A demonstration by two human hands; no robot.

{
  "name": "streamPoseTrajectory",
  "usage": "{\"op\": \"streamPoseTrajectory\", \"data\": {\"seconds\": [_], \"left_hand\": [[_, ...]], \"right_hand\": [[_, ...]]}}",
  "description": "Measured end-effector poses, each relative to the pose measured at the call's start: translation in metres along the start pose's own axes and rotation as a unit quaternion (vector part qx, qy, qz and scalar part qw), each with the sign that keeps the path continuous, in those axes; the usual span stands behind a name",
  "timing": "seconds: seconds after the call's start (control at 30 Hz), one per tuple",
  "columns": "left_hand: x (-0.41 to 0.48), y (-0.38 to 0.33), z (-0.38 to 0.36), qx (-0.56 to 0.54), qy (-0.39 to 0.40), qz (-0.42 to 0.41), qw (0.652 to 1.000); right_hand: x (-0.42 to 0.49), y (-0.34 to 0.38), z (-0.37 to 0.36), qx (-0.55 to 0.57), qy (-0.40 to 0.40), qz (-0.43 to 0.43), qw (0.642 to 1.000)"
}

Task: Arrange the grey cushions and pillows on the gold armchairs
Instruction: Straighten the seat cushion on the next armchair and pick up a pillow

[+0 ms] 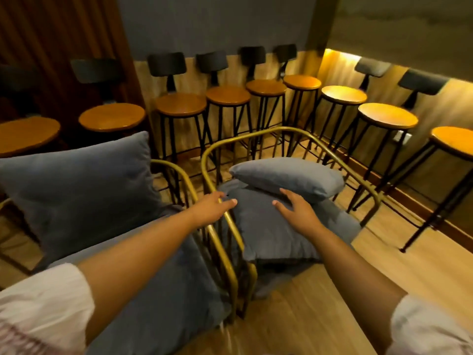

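Note:
Two gold wire armchairs stand side by side. The right armchair [302,135] holds a flat grey cushion [258,226] with a smaller grey pillow [289,176] lying across its far end. The left armchair [176,172] has a large grey pillow [76,196] upright against its back and a grey seat cushion [166,290] below. My left hand [213,207] reaches over the gold rail between the chairs, fingers apart, holding nothing. My right hand [297,210] hovers open just above the flat cushion, near the small pillow's front edge.
A row of bar stools with round wooden seats [180,105] and black backs lines the far wall and the right wall [386,115]. Wooden floor [320,303] lies in front of the right armchair. A dark curtain [51,34] hangs at the back left.

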State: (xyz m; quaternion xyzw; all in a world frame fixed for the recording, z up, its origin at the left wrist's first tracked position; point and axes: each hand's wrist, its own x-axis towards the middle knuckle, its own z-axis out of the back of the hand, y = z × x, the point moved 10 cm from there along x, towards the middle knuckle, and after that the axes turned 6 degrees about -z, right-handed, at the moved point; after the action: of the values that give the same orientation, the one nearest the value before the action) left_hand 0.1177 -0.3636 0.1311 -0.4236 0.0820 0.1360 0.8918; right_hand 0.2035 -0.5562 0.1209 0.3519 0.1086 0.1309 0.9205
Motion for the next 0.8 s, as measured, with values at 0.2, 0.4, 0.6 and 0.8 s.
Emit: {"op": "streamPoseTrajectory", "data": {"seconds": [0.2, 0.4, 0.6, 0.8], "left_hand": [[0.085, -0.068, -0.084, -0.056, 0.02, 0.006, 0.998], [0.16, -0.116, -0.139, -0.082, 0.025, 0.024, 0.996], [0.218, -0.119, -0.148, -0.089, -0.003, 0.068, 0.994], [0.277, -0.114, -0.12, -0.05, -0.037, 0.102, 0.993]], "right_hand": [[0.047, -0.106, 0.08, 0.045, -0.017, -0.09, 0.995], [0.113, -0.186, 0.149, 0.077, -0.017, -0.143, 0.987], [0.186, -0.213, 0.178, 0.104, -0.014, -0.156, 0.982], [0.248, -0.22, 0.175, 0.135, -0.012, -0.167, 0.977]]}}
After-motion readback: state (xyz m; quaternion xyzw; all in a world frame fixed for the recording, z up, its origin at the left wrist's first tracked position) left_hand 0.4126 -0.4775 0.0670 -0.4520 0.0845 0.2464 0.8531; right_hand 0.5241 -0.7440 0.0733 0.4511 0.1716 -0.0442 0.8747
